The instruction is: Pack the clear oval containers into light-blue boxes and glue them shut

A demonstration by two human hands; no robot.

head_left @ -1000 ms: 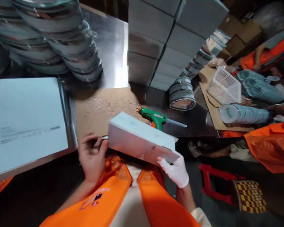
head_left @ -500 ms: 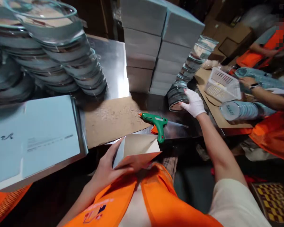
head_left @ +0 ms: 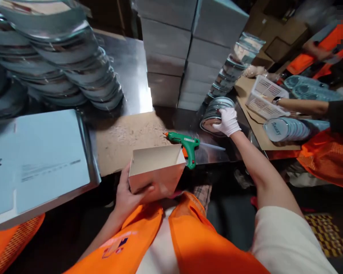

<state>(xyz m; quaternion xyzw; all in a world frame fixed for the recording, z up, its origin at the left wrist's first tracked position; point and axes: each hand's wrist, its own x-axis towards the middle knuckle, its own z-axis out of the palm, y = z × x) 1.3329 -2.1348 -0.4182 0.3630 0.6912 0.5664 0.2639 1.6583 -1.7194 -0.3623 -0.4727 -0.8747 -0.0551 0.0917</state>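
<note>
My bare left hand (head_left: 130,196) holds an open white cardboard box (head_left: 157,179) from its left side and underneath, in front of my body. The box's open top faces up and its inside is pale. My right hand (head_left: 227,121), in a white glove, is closed on the near end of a stack of round clear-rimmed discs (head_left: 214,114), thumb in front and fingers over the top. A green glue gun (head_left: 188,142) lies on the table between my hands, its orange nozzle pointing left and a clear glue stick out of its back.
A brown cardboard sheet (head_left: 125,139) lies mid-table. Light-blue flat sheets (head_left: 51,160) are piled at left, before tall stacks of round pieces (head_left: 71,57). White boxes (head_left: 168,57) tower behind. At right, a co-worker's arm (head_left: 305,107) reaches to a white basket (head_left: 265,95).
My left hand has turned the box more upright, its opening now facing up. My right hand has shifted slightly over the discs, which have tilted. The co-worker's hand has moved left into the basket.
</note>
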